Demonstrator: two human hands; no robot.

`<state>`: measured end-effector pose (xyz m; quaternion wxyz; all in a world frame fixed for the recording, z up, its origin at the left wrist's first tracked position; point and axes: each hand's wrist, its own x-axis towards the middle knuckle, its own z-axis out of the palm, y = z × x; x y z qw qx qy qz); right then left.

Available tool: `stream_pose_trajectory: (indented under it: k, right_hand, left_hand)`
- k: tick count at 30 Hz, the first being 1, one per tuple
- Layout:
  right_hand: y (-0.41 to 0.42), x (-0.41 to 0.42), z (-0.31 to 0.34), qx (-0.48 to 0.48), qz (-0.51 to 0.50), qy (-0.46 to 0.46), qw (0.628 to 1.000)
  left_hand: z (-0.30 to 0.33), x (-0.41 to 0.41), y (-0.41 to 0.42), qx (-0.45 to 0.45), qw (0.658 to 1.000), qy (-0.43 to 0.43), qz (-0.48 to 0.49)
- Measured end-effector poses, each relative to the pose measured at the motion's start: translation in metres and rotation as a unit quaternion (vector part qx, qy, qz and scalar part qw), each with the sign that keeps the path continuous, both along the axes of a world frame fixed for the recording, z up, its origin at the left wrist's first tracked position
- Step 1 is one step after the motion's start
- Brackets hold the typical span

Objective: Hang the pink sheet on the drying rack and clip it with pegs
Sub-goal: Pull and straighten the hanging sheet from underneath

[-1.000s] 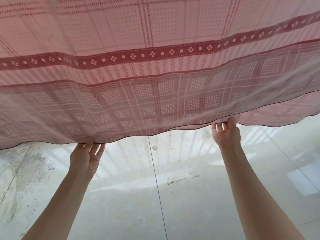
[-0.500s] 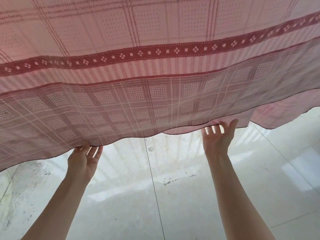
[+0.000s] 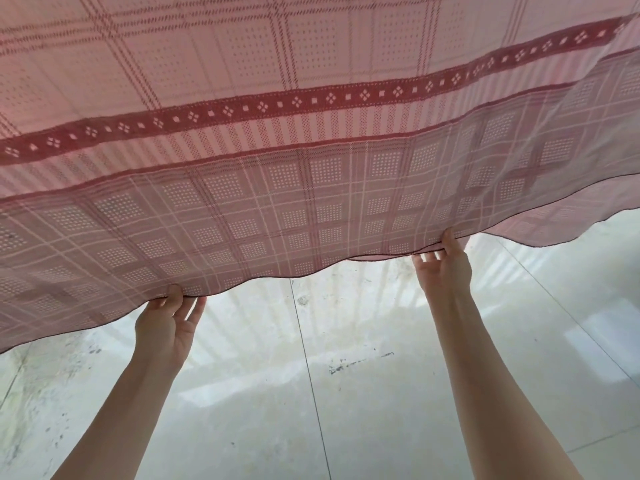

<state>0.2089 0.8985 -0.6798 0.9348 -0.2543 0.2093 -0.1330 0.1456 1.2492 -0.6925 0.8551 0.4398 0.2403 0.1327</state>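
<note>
Floor [image 3: 381, 410]: pale glossy tiles, large format, thin dark grout lines running away from the camera and across. Scuffs and dark specks at lower left; a short smear of dirt [image 3: 360, 360] near the middle. Bright reflections on the tile, including faint parallel streaks just below the cloth's edge. No walls or furniture in view; the drying rack and pegs are not in sight.

Pink sheet [image 3: 311, 150]: fills the whole upper half of the view, spread wide and stretched out above the floor. Thin, light shows through. Checked weave with dotted squares; one dark red band with white diamond motifs [image 3: 311, 102] crosses from lower left to upper right. Below a narrower red line the cloth looks greyer and doubled, as if two layers overlap. Lower hem is dark-edged and wavy, dipping at the left and lifting to the right.

Left hand [image 3: 166, 327]: arm reaching up and forward, palm facing the camera. Thumb lies on the near face of the hem, fingers go behind it — pinching the edge. Visible fingers fairly straight, slightly spread.

Right hand [image 3: 445, 268]: raised higher, further right. Thumb pressed against the near side of the hem, fingers behind the cloth, tips hidden. It holds the edge in a light pinch, hand mostly extended.

Both hands well apart along the same hem.
</note>
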Motion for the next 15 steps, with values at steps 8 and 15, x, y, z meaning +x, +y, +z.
stream_pose_trajectory:
  k: [8,15]
  right_hand:
    - [-0.004,0.001,-0.012,0.039,-0.002,-0.027,0.999]
    - [0.001,0.007,-0.023,0.096,-0.001,-0.06,0.994]
  left_hand:
    - [-0.003,0.004,-0.004,0.002,1.0,-0.003,-0.001]
    - [-0.004,0.004,0.0,0.016,1.0,0.001,-0.001]
